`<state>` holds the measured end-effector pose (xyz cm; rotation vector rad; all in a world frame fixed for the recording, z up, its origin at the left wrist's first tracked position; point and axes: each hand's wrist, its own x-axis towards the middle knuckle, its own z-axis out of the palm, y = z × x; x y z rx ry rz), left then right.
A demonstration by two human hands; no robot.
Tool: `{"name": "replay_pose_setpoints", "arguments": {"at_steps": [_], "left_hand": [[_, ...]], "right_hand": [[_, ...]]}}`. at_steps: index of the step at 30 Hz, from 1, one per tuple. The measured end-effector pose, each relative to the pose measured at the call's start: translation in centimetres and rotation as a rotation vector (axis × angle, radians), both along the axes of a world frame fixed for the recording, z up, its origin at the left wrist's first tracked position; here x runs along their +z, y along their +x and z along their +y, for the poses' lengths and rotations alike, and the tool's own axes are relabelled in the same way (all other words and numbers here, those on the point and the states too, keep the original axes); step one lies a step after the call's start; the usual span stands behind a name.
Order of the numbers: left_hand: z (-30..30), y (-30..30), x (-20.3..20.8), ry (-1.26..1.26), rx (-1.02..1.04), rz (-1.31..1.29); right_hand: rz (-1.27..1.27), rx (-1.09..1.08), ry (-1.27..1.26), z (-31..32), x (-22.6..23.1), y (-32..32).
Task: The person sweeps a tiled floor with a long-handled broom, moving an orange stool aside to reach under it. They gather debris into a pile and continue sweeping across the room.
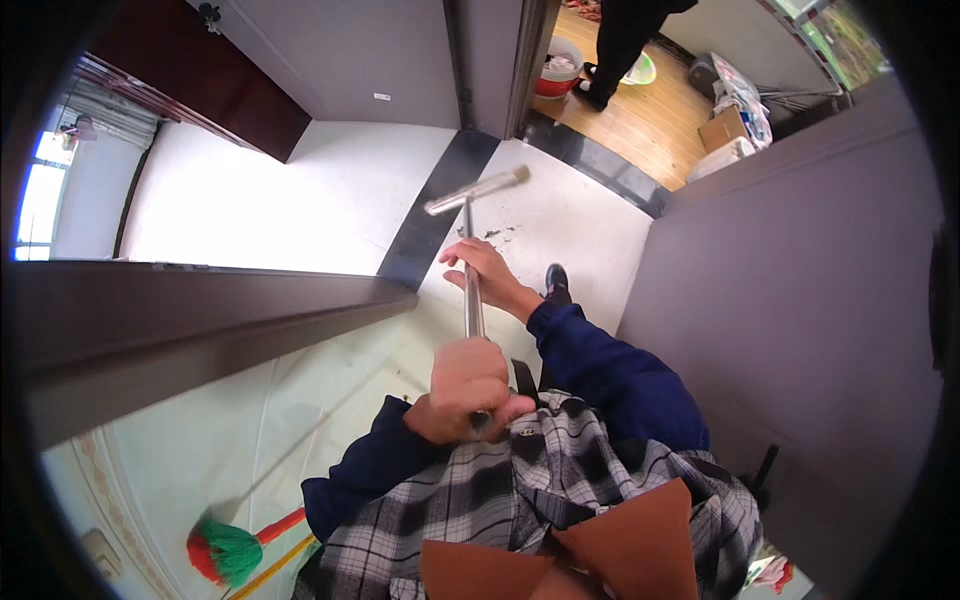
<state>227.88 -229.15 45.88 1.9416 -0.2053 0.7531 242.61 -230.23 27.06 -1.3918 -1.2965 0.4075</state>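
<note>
A T-shaped floor mop or squeegee with a silver metal pole [474, 312] runs away from my body. Its crosswise head [478, 190] is pale and slightly blurred, and I cannot tell whether it touches the floor. My left hand [468, 385] is wrapped round the near end of the pole, close to my waist. Farther along, my right hand [484, 270] loosely holds the pole, with its fingers partly stretched out. Dark bits of dirt [490, 234] lie on the white floor just nearer than the head.
A grey door [790, 300] stands close on my right, and a brown-grey door edge [220, 310] on my left. A dark floor strip [435, 215] crosses the white tiles. Beyond the doorway are another person's legs [625, 45] and a red-white bucket [558, 70]. A green-red broom [228, 553] lies lower left.
</note>
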Motion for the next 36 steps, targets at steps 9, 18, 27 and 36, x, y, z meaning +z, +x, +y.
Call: {"name": "replay_pose_setpoints", "arguments": {"at_steps": [9,18,27,36], "left_hand": [[5.8,17.1,-8.8,-0.039,0.568,-0.086],[13.7,35.3,-18.1,0.004,0.446,0.101],[14.4,39.2,-11.1,-0.113,0.455,0.053],[13.6,40.3,-16.6,-0.125,0.192,0.289]], "right_hand": [[-0.008,0.067,-0.092,10.4,-7.2,12.7],[0.113,-0.047,0.050,18.4,-21.1,28.8],[0.199,-0.079,-0.137,16.3,-14.4,29.2],[0.291,-0.198,-0.182,14.2,-19.4,30.2]]}}
